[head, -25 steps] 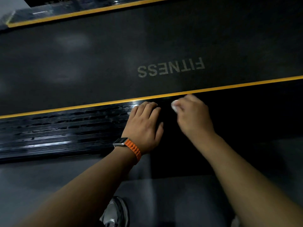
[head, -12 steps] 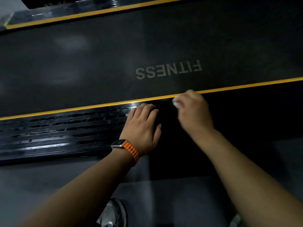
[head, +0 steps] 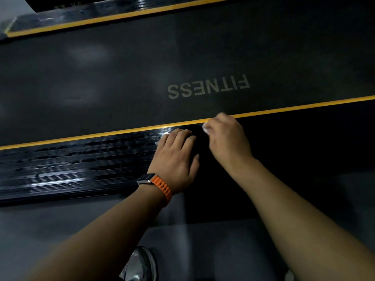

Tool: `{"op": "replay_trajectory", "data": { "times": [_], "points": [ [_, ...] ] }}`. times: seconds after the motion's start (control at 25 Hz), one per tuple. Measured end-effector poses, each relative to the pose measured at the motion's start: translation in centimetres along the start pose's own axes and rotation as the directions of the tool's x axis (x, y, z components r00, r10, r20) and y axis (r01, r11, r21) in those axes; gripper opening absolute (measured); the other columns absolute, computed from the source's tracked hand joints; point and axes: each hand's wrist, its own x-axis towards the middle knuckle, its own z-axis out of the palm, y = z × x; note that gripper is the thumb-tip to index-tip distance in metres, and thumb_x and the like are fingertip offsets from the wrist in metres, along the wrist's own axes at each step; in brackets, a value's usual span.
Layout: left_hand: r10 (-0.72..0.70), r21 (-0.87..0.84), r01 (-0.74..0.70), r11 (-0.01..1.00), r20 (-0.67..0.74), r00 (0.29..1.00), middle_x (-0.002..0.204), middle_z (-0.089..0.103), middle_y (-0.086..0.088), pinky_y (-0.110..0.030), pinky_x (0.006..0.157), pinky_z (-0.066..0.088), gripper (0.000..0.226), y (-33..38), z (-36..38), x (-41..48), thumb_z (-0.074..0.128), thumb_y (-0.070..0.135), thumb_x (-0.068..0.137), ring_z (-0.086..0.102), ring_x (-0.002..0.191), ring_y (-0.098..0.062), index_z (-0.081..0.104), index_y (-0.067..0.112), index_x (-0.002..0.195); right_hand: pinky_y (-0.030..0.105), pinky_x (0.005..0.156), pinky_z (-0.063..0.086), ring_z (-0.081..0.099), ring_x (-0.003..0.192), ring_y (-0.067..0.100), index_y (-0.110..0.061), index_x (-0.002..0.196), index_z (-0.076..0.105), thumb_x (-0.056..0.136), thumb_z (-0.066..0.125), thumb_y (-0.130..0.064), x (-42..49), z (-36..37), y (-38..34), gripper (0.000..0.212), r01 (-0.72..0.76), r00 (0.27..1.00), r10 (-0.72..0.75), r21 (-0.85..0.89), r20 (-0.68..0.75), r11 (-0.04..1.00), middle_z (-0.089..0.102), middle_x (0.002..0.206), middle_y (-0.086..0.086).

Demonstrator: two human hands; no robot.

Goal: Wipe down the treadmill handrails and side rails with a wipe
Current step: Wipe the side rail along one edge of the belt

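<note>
On near side rail, ribbed glossy black: left hand rests palm down, fingers straight and close together, holding nothing. Just beside it, right hand at rail's far edge, fingers curled and clamped on white wipe. Only small bit of wipe shows, next to yellow stripe. Beyond stripe, dark belt printed FITNESS. Watch on orange strap at left wrist. Grey shoe at bottom edge.
</note>
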Motion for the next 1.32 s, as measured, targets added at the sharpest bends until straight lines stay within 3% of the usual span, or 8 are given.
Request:
{"op": "replay_trajectory", "data": {
  "times": [0.24,0.48,0.56,0.76,0.88,1.0,1.24,1.32],
  "points": [
    [0.000,-0.019,0.000,1.000,-0.004,1.000,0.139,0.052,-0.009,-0.047,0.114,0.034,0.051,-0.2,0.1,-0.1,0.045,0.044,0.097,0.043,0.136,-0.030,0.055,0.012,0.135,0.040,0.086,0.046,0.057,0.099,0.034,-0.011,0.100,0.072,0.093,0.061,-0.008,-1.0,-5.8,8.5,0.013,-0.342,0.939,0.329,-0.159,-0.100,0.926,0.064,0.103,0.012],
    [0.009,-0.010,-0.009,1.000,-0.012,1.000,0.136,0.054,-0.010,-0.047,0.111,0.036,0.049,-0.1,-0.1,0.0,0.048,0.042,0.094,0.046,0.131,-0.032,0.057,0.010,0.131,0.040,0.076,0.049,0.056,0.093,0.031,-0.009,0.095,0.071,0.092,0.062,-0.007,1.0,1.1,-3.0,0.010,0.002,0.999,0.000,-0.027,0.053,1.000,0.062,0.097,0.011],
    [0.014,-0.015,-0.014,1.000,-0.020,1.000,0.136,0.054,-0.010,-0.047,0.111,0.036,0.049,0.0,-0.1,0.0,0.048,0.041,0.094,0.046,0.131,-0.032,0.057,0.010,0.131,0.041,0.079,0.051,0.058,0.094,0.030,-0.011,0.097,0.072,0.094,0.061,-0.010,1.5,0.2,-1.8,0.012,-0.023,0.999,0.024,-0.019,0.047,1.000,0.063,0.100,0.011],
    [0.009,-0.039,-0.010,0.999,-0.013,1.000,0.140,0.053,-0.008,-0.048,0.114,0.034,0.050,-0.3,-0.1,0.0,0.047,0.043,0.097,0.044,0.134,-0.030,0.055,0.012,0.134,0.041,0.085,0.055,0.062,0.096,0.024,-0.014,0.104,0.072,0.094,0.063,-0.009,1.2,-4.3,4.7,0.014,-0.303,0.953,0.303,-0.074,0.002,0.950,0.063,0.105,0.007],
    [0.008,-0.034,-0.008,0.999,0.001,1.000,0.141,0.053,-0.009,-0.048,0.114,0.034,0.051,-0.2,-0.2,-0.1,0.046,0.043,0.096,0.044,0.135,-0.031,0.056,0.011,0.135,0.045,0.082,0.054,0.061,0.094,0.027,-0.014,0.100,0.073,0.093,0.063,-0.011,2.0,-1.2,0.3,0.012,-0.164,0.986,0.164,-0.066,-0.008,0.984,0.064,0.101,0.008],
    [0.001,-0.046,-0.001,0.999,0.002,1.000,0.140,0.054,-0.010,-0.049,0.115,0.034,0.051,-0.3,-0.1,0.0,0.046,0.043,0.095,0.044,0.135,-0.031,0.056,0.011,0.134,0.041,0.081,0.051,0.059,0.095,0.027,-0.012,0.099,0.073,0.095,0.060,-0.012,2.6,1.1,-3.7,0.014,-0.015,0.993,0.014,0.002,0.116,1.000,0.065,0.101,0.009],
    [0.058,-0.114,-0.056,0.992,0.016,0.998,0.143,0.053,-0.007,-0.044,0.118,0.035,0.051,-2.5,-0.7,-0.8,0.047,0.044,0.098,0.044,0.136,-0.027,0.057,0.013,0.137,0.039,0.082,0.054,0.062,0.095,0.024,-0.014,0.101,0.073,0.094,0.065,-0.010,2.2,-2.2,1.0,0.012,-0.224,0.972,0.226,-0.033,0.069,0.974,0.063,0.103,0.007],
    [0.068,-0.072,-0.068,0.995,0.005,0.998,0.139,0.056,-0.009,-0.045,0.115,0.038,0.050,-5.3,-1.4,-1.6,0.048,0.043,0.098,0.048,0.131,-0.029,0.059,0.011,0.134,0.043,0.079,0.054,0.062,0.091,0.030,-0.011,0.096,0.074,0.092,0.065,-0.010,2.3,-0.5,-0.8,0.010,-0.149,0.987,0.150,-0.028,0.049,0.988,0.064,0.097,0.011]
  ]
}}
